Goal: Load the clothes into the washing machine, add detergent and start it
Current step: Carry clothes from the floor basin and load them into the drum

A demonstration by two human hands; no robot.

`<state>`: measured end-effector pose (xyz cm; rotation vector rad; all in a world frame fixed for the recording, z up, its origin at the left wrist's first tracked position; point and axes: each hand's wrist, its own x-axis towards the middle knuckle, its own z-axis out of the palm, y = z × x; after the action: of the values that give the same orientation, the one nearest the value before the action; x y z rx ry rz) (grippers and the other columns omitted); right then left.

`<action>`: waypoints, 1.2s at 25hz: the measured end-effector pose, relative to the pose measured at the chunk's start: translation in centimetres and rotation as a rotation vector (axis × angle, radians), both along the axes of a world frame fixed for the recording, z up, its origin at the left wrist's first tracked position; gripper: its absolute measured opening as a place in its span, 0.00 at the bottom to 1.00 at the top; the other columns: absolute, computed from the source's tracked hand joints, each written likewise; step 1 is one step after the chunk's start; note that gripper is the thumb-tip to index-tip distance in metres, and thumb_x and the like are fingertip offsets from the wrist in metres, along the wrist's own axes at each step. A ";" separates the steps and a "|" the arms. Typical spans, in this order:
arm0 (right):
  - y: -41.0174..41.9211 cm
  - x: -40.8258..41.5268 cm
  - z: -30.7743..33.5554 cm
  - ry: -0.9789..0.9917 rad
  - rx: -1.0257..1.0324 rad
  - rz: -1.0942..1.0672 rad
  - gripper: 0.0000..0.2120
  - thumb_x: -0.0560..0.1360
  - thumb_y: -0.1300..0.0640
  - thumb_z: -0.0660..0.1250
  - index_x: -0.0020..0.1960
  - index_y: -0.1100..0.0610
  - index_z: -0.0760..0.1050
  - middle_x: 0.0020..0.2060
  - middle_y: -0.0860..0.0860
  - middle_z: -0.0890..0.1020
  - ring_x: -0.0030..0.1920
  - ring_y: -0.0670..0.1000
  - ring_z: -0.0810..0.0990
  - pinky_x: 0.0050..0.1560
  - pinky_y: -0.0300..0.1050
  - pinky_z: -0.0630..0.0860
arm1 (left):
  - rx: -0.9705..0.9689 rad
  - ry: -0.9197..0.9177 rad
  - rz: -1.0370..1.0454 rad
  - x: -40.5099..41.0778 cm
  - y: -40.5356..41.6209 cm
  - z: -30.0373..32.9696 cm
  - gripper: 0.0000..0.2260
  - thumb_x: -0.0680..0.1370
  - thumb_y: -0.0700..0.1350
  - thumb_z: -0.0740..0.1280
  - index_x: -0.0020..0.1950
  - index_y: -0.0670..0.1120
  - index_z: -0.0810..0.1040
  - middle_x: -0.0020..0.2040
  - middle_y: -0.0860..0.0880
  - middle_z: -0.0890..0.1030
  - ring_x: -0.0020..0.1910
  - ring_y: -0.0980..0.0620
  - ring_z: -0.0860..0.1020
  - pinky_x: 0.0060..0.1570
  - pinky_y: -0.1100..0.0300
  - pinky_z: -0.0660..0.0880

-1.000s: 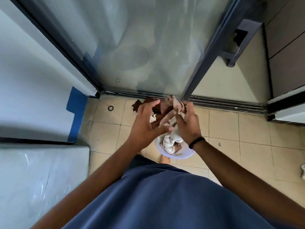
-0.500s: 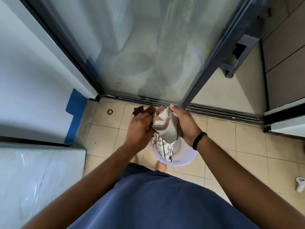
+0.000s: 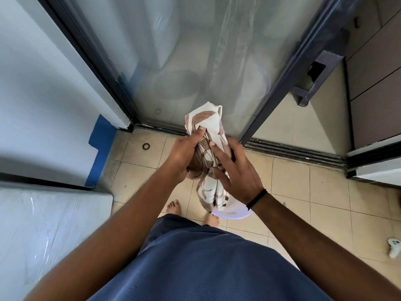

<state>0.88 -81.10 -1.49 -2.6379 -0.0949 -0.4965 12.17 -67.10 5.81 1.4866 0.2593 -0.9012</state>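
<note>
Left hand (image 3: 184, 155) gripping a bunched cream-and-brown patterned cloth (image 3: 208, 148), right hand (image 3: 236, 177) with fingers spread against its side, white basin (image 3: 234, 213) below on tiled floor (image 3: 303, 192), glass sliding door (image 3: 195, 61) ahead

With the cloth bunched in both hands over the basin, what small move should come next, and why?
Probably lift the cloth clear of the basin. The left hand grips it, the right hand lies against it, and its lower end hangs down to the basin.
</note>
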 end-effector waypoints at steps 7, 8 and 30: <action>-1.0 2.4 -0.7 0.111 1.041 -0.617 0.08 0.82 0.57 0.61 0.49 0.56 0.78 0.37 0.50 0.80 0.38 0.51 0.78 0.43 0.48 0.76 | -0.089 -0.508 -0.246 -1.8 1.5 -2.0 0.29 0.69 0.43 0.82 0.65 0.52 0.74 0.56 0.59 0.84 0.56 0.61 0.82 0.55 0.63 0.79; -1.4 3.1 -0.8 0.224 1.362 -0.734 0.08 0.81 0.56 0.63 0.48 0.57 0.79 0.41 0.54 0.83 0.41 0.53 0.80 0.48 0.51 0.79 | -0.034 -0.580 -0.309 -2.1 1.9 -2.7 0.42 0.64 0.46 0.85 0.72 0.53 0.67 0.64 0.58 0.81 0.64 0.60 0.78 0.63 0.60 0.77; 2.7 -0.4 -0.2 0.427 0.621 -0.106 0.42 0.73 0.39 0.71 0.79 0.49 0.55 0.76 0.50 0.67 0.75 0.46 0.65 0.73 0.42 0.65 | -0.085 -0.217 0.081 0.0 -0.5 -1.1 0.17 0.75 0.53 0.74 0.38 0.39 0.79 0.35 0.43 0.80 0.34 0.47 0.78 0.41 0.52 0.79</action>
<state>0.46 -78.36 -1.70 -2.0801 0.2886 0.0240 12.17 -67.57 4.73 1.4712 0.1192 -0.6722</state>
